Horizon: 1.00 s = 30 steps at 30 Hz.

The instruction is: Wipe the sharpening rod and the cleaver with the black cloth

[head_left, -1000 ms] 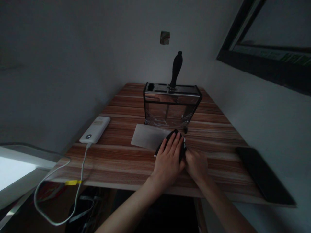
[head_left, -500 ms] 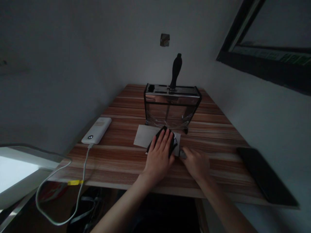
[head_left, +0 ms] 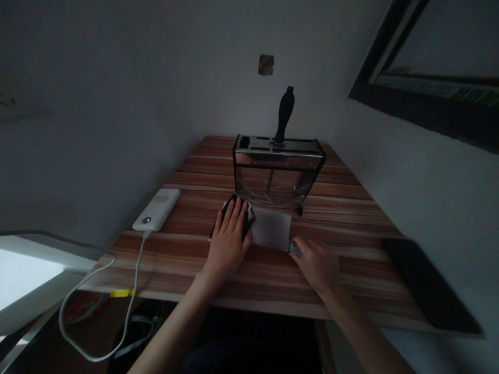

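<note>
A kitchen cleaver (head_left: 272, 228) lies flat on the wooden table, its broad pale grey blade pointing left. My right hand (head_left: 315, 259) is closed around its grey handle (head_left: 295, 248), most of which the fingers hide. My left hand (head_left: 230, 234) lies flat with fingers stretched out, pressing a folded black cloth (head_left: 248, 214) with white marks onto the blade's left end. Hand and cloth cover that end. Just behind the blade stands a clear-sided knife block (head_left: 278, 179) with a metal top. A black handle (head_left: 286, 111) sticks up out of it.
A white power bank (head_left: 158, 209) lies at the left, with a white cable (head_left: 136, 270) hanging over the table's front edge. A black flat slab (head_left: 427, 285), perhaps a phone or tablet, lies along the right edge. Walls (head_left: 156, 78) stand close on both sides.
My left hand has slid the cloth leftward along the blade, from near the handle to the far end, baring the blade's middle and right part. My right hand stays on the handle.
</note>
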Each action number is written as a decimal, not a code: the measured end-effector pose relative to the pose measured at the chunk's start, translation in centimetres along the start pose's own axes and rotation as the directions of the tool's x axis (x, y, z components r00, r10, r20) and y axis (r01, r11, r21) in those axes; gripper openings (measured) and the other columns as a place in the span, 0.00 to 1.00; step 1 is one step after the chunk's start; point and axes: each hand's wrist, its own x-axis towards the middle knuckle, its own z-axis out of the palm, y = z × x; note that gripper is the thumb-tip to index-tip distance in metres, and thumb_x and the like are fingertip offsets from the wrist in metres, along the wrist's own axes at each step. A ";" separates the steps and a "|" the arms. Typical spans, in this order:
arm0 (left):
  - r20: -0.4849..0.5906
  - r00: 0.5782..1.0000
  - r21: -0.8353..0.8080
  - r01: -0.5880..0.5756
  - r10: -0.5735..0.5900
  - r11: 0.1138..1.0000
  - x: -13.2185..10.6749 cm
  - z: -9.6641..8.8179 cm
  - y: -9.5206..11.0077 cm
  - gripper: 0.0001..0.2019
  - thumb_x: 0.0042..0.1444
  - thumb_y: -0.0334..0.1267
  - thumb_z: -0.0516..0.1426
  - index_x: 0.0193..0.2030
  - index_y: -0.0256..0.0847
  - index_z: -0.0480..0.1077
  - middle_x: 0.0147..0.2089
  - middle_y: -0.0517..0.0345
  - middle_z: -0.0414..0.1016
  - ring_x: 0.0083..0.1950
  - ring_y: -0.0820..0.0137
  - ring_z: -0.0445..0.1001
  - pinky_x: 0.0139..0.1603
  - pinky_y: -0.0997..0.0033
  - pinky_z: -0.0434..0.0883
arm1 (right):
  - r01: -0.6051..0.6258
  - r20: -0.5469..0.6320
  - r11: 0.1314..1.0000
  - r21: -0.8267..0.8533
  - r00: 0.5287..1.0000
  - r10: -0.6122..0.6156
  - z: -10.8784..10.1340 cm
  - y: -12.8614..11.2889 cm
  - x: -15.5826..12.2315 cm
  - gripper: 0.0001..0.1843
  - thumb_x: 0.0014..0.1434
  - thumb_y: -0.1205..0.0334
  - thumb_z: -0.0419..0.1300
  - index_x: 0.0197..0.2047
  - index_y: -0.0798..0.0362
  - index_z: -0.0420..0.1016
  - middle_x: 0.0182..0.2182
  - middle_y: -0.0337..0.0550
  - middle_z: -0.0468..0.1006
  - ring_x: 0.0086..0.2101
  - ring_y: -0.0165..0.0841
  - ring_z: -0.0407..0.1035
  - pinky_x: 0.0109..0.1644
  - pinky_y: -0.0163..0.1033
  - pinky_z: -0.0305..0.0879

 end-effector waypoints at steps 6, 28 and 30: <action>-0.025 0.997 -0.014 0.071 -0.071 0.997 -0.1 0.1 -1.2 0.28 0.60 0.34 0.46 0.66 0.31 0.43 0.69 0.47 0.40 0.69 0.62 0.37 0.65 0.51 0.45 | 0.007 0.015 1.000 0.007 1.000 -0.007 0.2 0.0 0.1 0.04 0.52 0.63 0.61 0.33 0.49 0.74 0.23 0.38 0.78 0.26 0.33 0.70 0.29 0.35 0.51; 0.086 0.983 -0.045 -0.156 0.160 0.987 -0.4 -0.5 6.3 0.31 0.58 0.41 0.47 0.66 0.35 0.44 0.69 0.54 0.38 0.69 0.63 0.36 0.67 0.56 0.42 | -0.005 0.022 0.997 0.072 1.000 0.003 0.0 -0.5 0.1 0.04 0.52 0.65 0.59 0.33 0.51 0.74 0.26 0.42 0.79 0.29 0.34 0.72 0.31 0.35 0.55; 0.080 0.977 -0.056 -0.194 0.198 0.979 -0.3 -0.4 7.2 0.30 0.59 0.41 0.46 0.66 0.34 0.44 0.69 0.54 0.38 0.69 0.64 0.36 0.67 0.56 0.42 | -0.007 0.031 0.997 0.081 0.999 0.005 -0.1 -0.4 0.1 0.05 0.52 0.68 0.57 0.32 0.52 0.74 0.25 0.43 0.79 0.28 0.34 0.71 0.30 0.35 0.55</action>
